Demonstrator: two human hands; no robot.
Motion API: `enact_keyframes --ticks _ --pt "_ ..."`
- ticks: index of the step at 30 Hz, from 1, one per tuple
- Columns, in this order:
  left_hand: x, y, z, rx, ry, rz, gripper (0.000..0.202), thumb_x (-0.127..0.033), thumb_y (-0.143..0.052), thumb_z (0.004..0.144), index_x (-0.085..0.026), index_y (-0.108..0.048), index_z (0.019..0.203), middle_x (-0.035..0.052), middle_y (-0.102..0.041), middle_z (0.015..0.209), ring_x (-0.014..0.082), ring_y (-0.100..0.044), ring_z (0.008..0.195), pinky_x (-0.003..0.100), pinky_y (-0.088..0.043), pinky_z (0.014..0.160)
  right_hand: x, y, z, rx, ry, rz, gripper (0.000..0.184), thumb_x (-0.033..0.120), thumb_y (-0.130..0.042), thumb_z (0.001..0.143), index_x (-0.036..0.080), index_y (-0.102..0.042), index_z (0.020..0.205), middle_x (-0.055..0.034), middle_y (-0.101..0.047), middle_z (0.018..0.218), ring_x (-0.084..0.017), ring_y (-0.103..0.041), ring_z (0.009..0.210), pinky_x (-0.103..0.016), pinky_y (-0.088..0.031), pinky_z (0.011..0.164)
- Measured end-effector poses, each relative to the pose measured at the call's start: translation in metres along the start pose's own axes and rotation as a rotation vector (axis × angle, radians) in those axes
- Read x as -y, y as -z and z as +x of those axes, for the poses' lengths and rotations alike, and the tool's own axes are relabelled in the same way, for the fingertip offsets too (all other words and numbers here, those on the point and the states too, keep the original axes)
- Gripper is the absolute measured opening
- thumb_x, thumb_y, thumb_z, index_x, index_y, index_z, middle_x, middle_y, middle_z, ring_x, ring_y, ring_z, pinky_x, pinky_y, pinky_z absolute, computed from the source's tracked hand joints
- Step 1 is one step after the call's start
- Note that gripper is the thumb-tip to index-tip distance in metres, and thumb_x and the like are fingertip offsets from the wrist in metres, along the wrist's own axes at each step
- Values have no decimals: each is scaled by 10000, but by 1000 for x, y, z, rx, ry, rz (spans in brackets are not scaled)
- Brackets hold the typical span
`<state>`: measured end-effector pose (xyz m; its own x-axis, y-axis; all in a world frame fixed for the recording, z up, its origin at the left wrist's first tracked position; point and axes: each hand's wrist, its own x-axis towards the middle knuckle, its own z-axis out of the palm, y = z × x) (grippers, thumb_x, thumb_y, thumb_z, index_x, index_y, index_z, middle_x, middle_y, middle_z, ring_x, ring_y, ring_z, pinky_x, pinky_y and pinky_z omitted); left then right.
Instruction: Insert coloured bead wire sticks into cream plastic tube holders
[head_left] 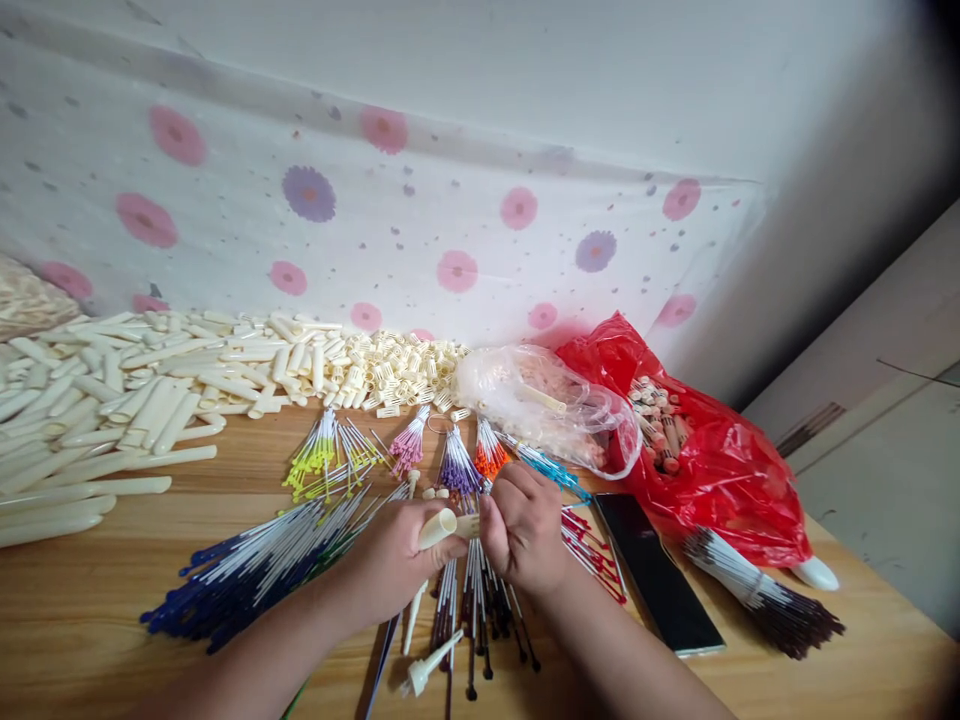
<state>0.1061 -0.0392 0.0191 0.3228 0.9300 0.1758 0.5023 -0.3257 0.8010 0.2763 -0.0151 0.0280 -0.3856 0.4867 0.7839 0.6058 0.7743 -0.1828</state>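
My left hand (397, 560) is closed around a cream plastic tube (437, 528), its open end pointing up and right. My right hand (525, 525), curled into a fist, grips a small ribbed cream plastic piece (468, 526) that shows between the two hands; its far end is hidden by the fingers. Below the hands, a cream tube with a flared end (431, 665) lies on dark-tipped white sticks (474, 620). A bundle of blue-tipped white sticks (255, 570) lies left of my left hand. Red-tipped sticks (596, 555) lie beside my right wrist.
Cream tubes (150, 400) and small ribbed pieces (405, 370) are heaped along the back of the wooden table (247, 460). A clear plastic bag (540, 400), a red bag (720, 460), a black phone (656, 570) and a dark-tipped bundle (765, 595) are to the right.
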Motion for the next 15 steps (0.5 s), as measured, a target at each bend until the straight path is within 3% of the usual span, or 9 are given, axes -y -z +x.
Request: enact_keyframes --ticks 5,8,10,12,15 --pt "9 -1 6 -106 -40 47 199 -380 -551 805 -208 -652 817 15 -666 733 156 -589 655 250 -454 606 -22 -8 0 100 3 13 337 375 -375 872 202 -476 601 -30 -510 587 -149 -457 554 -276 -323 537" --pt "17 5 10 -240 -10 -92 246 -395 -517 831 -197 -622 933 18 -647 787 149 -583 640 265 -467 610 -54 4 3 25 -267 -96 438 523 -349 875 203 -512 625 -8 -516 551 -138 -474 519 -252 -345 519" --pt "20 9 12 -329 50 -151 246 -409 -509 832 -189 -599 896 3 -610 732 146 -561 614 263 -456 588 -83 22 9 -118 -448 -216 499 485 -208 929 198 -500 645 -8 -484 529 -145 -443 490 -260 -326 504" --pt "20 12 12 -321 79 -149 246 -423 -516 825 -185 -577 812 -10 -572 676 147 -536 616 255 -437 581 -114 41 20 -222 -600 -339 520 459 -156 939 165 -545 758 -43 -516 594 -176 -462 547 -287 -336 544" --pt "14 12 8 -173 65 -124 268 -452 -511 824 -187 -543 801 -23 -536 649 143 -500 604 246 -407 570 -143 56 40 -191 -668 -446 464 474 -369 885 69 -591 934 -164 -597 774 -276 -538 753 -383 -385 685"
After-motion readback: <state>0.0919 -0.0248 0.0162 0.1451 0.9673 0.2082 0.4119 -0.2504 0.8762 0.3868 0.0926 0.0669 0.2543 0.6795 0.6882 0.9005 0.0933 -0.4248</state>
